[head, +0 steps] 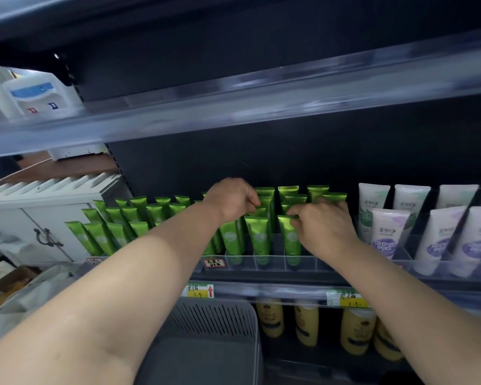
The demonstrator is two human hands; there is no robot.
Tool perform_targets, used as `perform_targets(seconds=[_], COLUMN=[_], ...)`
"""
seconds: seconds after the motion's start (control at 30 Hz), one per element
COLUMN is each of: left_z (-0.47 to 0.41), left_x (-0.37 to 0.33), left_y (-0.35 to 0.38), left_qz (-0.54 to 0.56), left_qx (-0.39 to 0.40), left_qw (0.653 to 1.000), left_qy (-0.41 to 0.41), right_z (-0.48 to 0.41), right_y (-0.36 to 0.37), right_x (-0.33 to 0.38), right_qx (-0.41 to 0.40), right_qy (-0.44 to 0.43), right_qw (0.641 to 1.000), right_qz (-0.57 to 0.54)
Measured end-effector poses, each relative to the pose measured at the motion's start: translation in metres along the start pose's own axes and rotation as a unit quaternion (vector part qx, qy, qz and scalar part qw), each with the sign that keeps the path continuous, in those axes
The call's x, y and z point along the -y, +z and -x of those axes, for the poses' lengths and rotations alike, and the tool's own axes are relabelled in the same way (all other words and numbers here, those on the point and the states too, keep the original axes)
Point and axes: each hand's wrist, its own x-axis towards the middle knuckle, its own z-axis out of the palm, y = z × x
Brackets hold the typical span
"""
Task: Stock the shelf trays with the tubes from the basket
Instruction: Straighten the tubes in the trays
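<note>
The shelf [289, 284] carries a clear tray [272, 263] whose dividers keep the green tubes [150, 212] upright in rows. The grey basket [211, 329] sits below, in reach. My left hand [233, 201] and right hand [322, 226], close but apart, each pinch a tube's top, probably to square it up.

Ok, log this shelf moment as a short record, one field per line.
left hand: grips the top of one of the green plastic tubes
right hand: pinches the top of the front green tube
tray: clear plastic divided tray, tubes upright, crimped ends up
basket: grey slotted plastic basket, below the shelf
neighbours: white tubes with purple labels on the right; yellow bottles beneath
</note>
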Motion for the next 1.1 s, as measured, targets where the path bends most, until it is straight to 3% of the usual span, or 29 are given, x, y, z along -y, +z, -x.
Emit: perform_targets(seconds=[0.5, 0.77, 1.1], left_z=[-0.022, -0.052, -0.057], left_x=[-0.046, -0.061, -0.060], left_y=[0.016, 0.023, 0.017], left_qz=[0.017, -0.008, -0.094], left_qx=[-0.051, -0.081, -0.026], left_qw=[0.997, 0.996, 0.995], left_qy=[0.059, 0.027, 0.020], right_z=[0.013, 0.013, 0.010], right_y=[-0.008, -0.006, -0.004], right_x=[-0.030, -0.046, -0.051], right_qx=[-0.069, -0.057, -0.055], right_qy=[0.006, 0.005, 0.005], right_qw=[0.997, 0.998, 0.997], right_qz=[-0.034, -0.036, -0.056])
